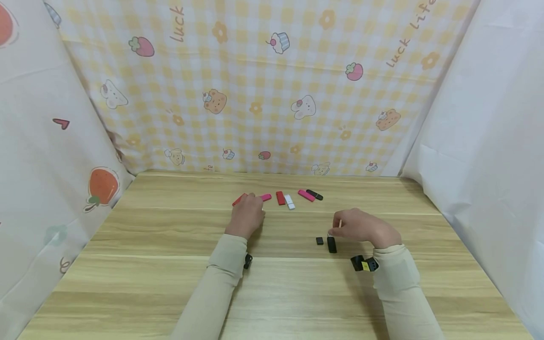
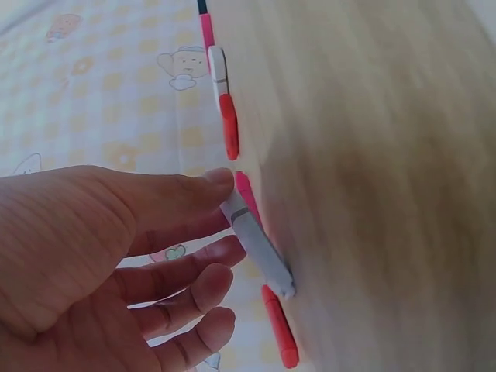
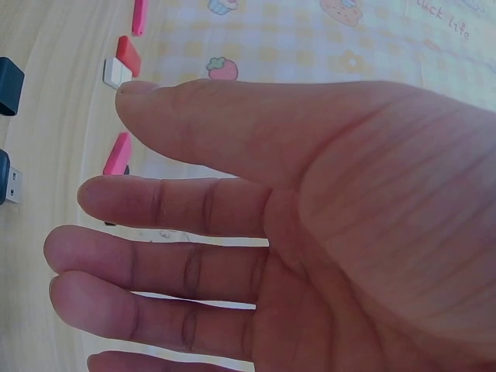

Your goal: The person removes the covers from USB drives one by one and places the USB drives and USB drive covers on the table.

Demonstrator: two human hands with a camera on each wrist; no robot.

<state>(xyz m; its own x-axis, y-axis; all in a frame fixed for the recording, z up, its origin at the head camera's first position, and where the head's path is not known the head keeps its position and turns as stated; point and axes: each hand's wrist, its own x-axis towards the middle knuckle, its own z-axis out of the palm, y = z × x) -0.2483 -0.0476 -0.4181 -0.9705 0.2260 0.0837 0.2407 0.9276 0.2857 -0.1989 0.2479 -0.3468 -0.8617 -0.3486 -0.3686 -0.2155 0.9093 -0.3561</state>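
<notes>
My left hand (image 1: 246,215), at the far left of the row, pinches a white USB stick (image 2: 260,249) between thumb and forefinger. That stick slants, its lower end close to the wooden table. A red USB stick (image 2: 280,329) and a pink one (image 2: 246,190) lie on either side of it. On the right, my right hand (image 1: 361,226) hovers with fingers extended and nothing between them in the right wrist view. Just beside its fingertips lies a black USB stick (image 1: 332,244), its metal plug (image 3: 14,186) bare. The black cap (image 1: 319,241) sits apart, to its left.
Farther back on the table (image 1: 280,302) lie a red USB stick (image 1: 280,198), a white one (image 1: 290,202), a pink one (image 1: 306,195) and a black one (image 1: 315,194). Patterned cloth (image 1: 255,71) hangs behind the table, with white cloth at both sides.
</notes>
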